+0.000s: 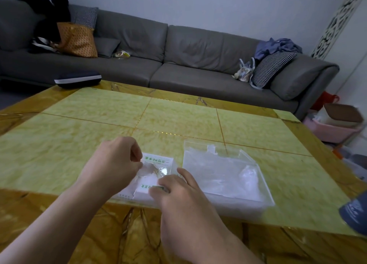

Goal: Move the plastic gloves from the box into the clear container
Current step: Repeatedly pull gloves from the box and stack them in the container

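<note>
A small white glove box (157, 160) with green print lies flat on the yellow table (99, 115), near its front middle. Thin plastic gloves (153, 171) bulge out of the box's opening. My left hand (117, 160) is curled at the box's left side and pinches the plastic glove material. My right hand (174, 188) holds the near end of the box with curled fingers. The clear container (222, 172) lies just right of the box, with some crumpled plastic inside it near its right side.
A grey sofa (178, 61) with cushions and clothes runs behind the table. A dark case (78, 79) sits at the table's far left edge. Pink tubs (331, 128) stand on the floor to the right. A blue-grey object (355, 212) pokes in at the right edge.
</note>
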Tool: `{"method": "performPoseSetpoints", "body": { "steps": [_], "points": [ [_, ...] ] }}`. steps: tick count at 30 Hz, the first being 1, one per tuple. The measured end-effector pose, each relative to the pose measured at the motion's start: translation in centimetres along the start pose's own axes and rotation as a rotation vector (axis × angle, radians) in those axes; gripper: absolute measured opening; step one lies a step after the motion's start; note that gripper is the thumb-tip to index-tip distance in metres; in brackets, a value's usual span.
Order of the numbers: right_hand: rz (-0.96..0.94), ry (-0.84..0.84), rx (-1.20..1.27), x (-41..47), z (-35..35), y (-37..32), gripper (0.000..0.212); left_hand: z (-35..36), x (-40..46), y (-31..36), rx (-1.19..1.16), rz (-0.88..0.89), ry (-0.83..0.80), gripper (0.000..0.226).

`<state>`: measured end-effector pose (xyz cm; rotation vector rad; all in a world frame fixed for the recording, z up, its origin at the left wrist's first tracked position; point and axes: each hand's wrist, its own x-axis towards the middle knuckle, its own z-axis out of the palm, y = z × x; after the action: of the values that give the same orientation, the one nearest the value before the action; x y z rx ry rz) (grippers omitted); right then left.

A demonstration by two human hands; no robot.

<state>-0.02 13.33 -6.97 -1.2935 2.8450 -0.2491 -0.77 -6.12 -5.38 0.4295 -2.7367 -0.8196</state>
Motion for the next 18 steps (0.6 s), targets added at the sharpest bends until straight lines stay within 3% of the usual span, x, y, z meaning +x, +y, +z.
{"method": "performPoseSetpoints", "body": {
  "steps": [3, 6, 12, 18],
  "points": [
    [-0.002, 0.027, 0.013, -0.2, 0.0, -0.1, 0.056, 0.6, 0.1, -0.5, 0.103, -0.009, -0.121, 0.023],
    [-0.016, 0.058, 0.011, -0.2, 0.1, 0.0, 0.054, 0.7, 0.3, -0.4, 0.145, 0.01, -0.051, 0.008],
    [-0.039, 0.042, 0.028, 0.0, 0.0, -0.2, 0.056, -1.8, 0.0, 1.4, -0.41, 0.044, 0.292, 0.011],
    [-0.077, 0.056, 0.079, 0.1, 0.2, 0.2, 0.057, -2.1, 0.1, 2.4, -1.165, -0.105, 0.175, 0.022]
  ]
}}
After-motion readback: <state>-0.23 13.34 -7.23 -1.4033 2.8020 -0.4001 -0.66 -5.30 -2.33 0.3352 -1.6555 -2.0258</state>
